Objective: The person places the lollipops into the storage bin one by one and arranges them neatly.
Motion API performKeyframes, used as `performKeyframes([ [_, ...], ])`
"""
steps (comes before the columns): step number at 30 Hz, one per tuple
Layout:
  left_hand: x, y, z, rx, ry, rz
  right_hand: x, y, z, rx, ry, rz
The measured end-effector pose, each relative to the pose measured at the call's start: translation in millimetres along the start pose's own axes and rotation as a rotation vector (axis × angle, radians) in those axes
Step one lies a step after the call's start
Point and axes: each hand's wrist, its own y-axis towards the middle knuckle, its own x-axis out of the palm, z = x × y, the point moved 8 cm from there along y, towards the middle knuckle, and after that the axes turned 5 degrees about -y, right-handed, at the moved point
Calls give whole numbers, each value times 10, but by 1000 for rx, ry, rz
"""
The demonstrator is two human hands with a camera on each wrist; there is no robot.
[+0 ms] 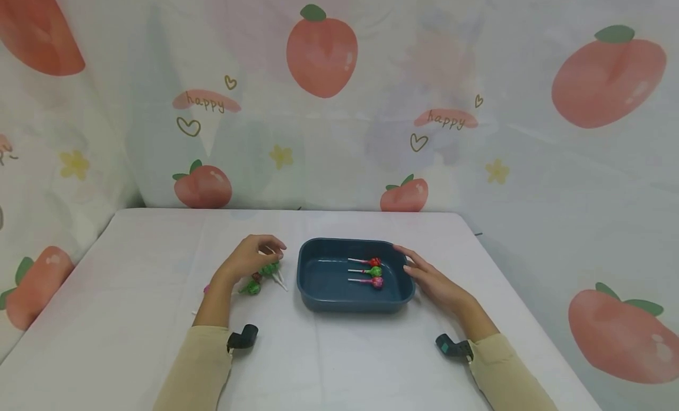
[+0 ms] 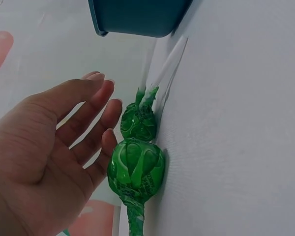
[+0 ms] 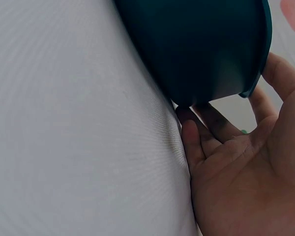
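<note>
My left hand (image 1: 246, 260) hovers over a small group of lollipops left of the blue tray, fingers loosely bent, nothing between thumb and fingertips. Two green-wrapped lollipops (image 2: 136, 167) lie just beside its fingers in the left wrist view. A brownish lollipop (image 1: 257, 277) is partly covered by the hand in the head view. At the tray's (image 1: 350, 306) right end, my right hand (image 1: 437, 284) touches the rim and outer wall with extended fingers. Inside the tray, a red lollipop (image 1: 375, 262), a green lollipop (image 1: 375, 271) and a pink lollipop (image 1: 377, 282) lie in a row, sticks pointing left.
A pink lollipop (image 1: 205, 289) shows partly behind the left forearm. White cloth covers the table (image 1: 339, 364). Behind it hangs a fruit-printed curtain (image 1: 350, 145). Each wrist bears a small black camera, such as the left one (image 1: 243, 336).
</note>
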Motion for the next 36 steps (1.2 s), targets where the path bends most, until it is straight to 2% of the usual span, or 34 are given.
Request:
performKeyframes([
  [9, -67, -15, -28, 24, 32, 69, 0, -10, -5, 5, -15, 4],
  [21, -124, -36, -105, -44, 50, 159, -3, -6, 11, 12, -18, 4],
  [28, -131, -58, -190, -118, 50, 172, -3, -6, 15, 12, -20, 4],
  [33, -129, -80, -276, -197, 4, 164, -3, 0, 26, 9, -12, 3],
  [36, -146, -94, -294, -226, 30, 171, -7, 4, 31, 2, -10, 4],
])
